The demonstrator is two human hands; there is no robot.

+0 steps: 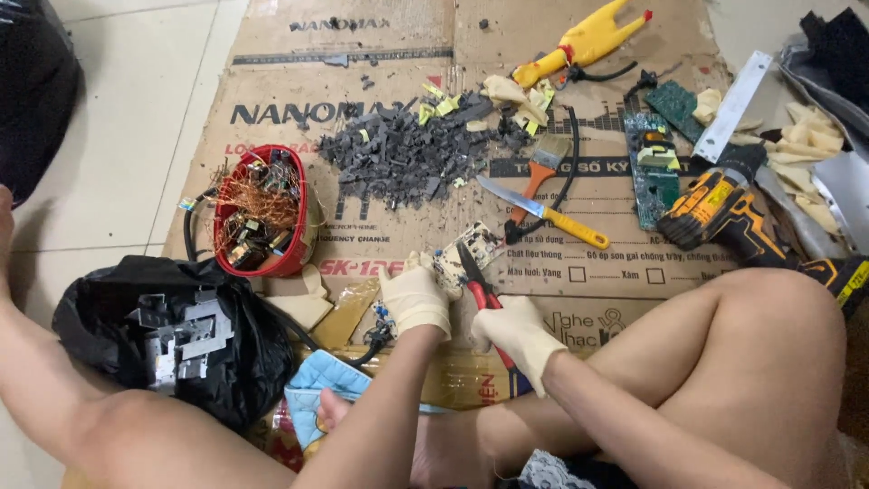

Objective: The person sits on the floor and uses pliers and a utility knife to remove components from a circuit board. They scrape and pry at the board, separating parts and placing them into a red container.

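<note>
Head view, lower centre of the frame: the gloved left hand (415, 299) is clamped on a small pale circuit board (468, 254), while the gloved right hand (518, 333) is closed round the red handles of pliers (478, 288), whose tip seems to bite the board's edge. Thin and stiff, the board is light and likely brittle, best gripped by its bare edges. Left of centre stands a red basket (290, 263) of copper wire. Farther up lie a yellow-handled knife (543, 213) and dark grey fragments (398, 154) on the cardboard (272, 91).
</note>
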